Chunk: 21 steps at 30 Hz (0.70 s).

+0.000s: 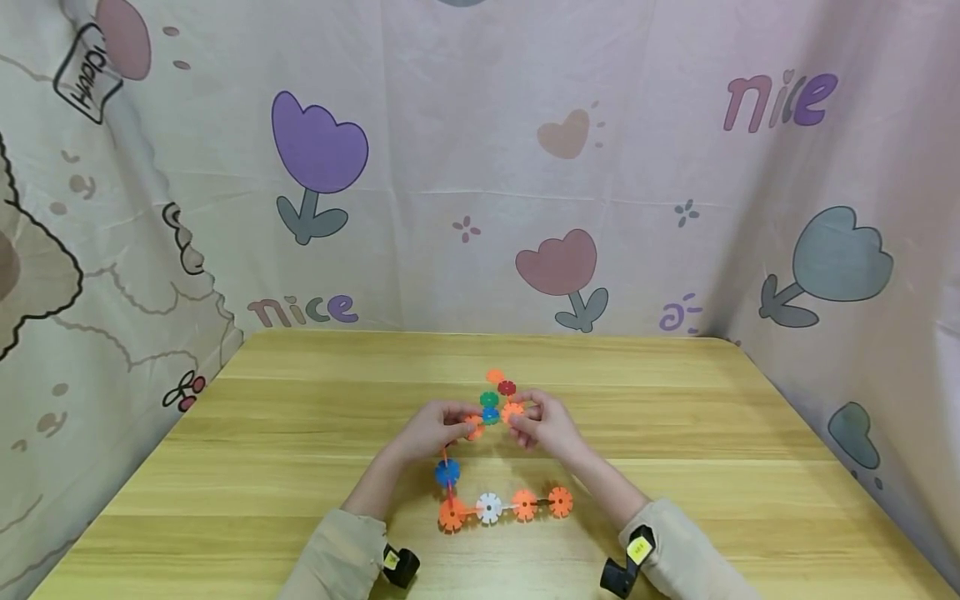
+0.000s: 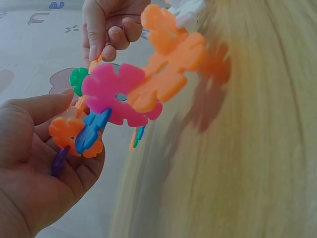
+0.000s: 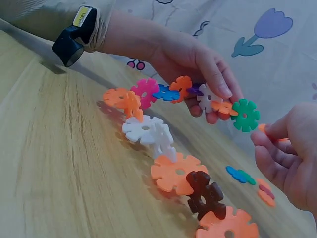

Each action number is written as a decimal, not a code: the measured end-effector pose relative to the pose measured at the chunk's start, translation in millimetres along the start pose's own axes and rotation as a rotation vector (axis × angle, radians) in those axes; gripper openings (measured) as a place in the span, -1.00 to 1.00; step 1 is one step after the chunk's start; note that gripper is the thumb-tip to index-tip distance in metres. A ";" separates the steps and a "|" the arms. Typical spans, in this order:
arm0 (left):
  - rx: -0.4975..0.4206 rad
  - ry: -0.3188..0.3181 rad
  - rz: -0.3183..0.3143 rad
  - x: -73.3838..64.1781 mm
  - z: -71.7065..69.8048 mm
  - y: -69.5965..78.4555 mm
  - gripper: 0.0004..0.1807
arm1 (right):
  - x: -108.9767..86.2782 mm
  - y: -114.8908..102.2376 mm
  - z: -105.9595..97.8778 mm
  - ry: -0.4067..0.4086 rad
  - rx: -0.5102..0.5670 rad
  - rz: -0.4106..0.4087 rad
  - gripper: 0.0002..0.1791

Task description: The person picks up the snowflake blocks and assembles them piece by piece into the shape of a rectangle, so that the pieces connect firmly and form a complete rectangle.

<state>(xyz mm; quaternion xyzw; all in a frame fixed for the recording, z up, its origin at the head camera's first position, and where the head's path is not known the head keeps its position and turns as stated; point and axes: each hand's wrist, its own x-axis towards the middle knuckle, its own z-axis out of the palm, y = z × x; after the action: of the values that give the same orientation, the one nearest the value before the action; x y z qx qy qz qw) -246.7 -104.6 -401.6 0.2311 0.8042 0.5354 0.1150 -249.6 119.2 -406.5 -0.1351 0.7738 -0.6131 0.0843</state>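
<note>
A chain of slotted, flower-shaped plastic discs runs from my left hand [image 1: 438, 429] down to the table and along it to the right. Left thumb and fingers pinch the chain near its upper end, at a small orange disc [image 3: 224, 107] beside a green disc [image 3: 245, 115]. My right hand [image 1: 547, 427] pinches another orange disc [image 1: 513, 413] between thumb and fingertips, right at the green disc's edge. Pink [image 2: 115, 94], blue [image 2: 93, 131] and purple [image 2: 59, 161] discs belong to the chain by my left palm. Along the table lie a white disc [image 1: 490, 507] and a brown disc [image 3: 206, 195].
Beyond the hands, loose discs lie on the wooden table [image 1: 315, 375]: an orange disc [image 1: 495, 376], a red disc [image 1: 507, 388], a green one and a blue disc [image 3: 235, 174]. A printed cloth [image 1: 450, 150] hangs behind the table and at its sides.
</note>
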 end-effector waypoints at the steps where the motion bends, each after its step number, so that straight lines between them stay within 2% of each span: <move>1: -0.007 -0.001 -0.001 0.2 0.1 0.1 -0.65 | -0.1 0.4 0.6 0.000 0.007 0.000 -0.60; 9: -0.030 0.002 -0.028 -0.1 0.4 3.1 -0.65 | -3.3 -4.9 0.6 -0.019 0.068 0.017 -0.56; 21: -0.025 0.007 -0.019 1.7 1.4 2.0 -0.64 | -3.2 -2.3 0.4 -0.020 0.088 0.004 -0.56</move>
<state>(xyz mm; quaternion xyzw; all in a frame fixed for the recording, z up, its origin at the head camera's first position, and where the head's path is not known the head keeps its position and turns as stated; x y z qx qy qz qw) -247.1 -102.0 -400.2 0.2205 0.8000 0.5449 0.1202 -246.2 119.4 -404.5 -0.1358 0.7455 -0.6450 0.0989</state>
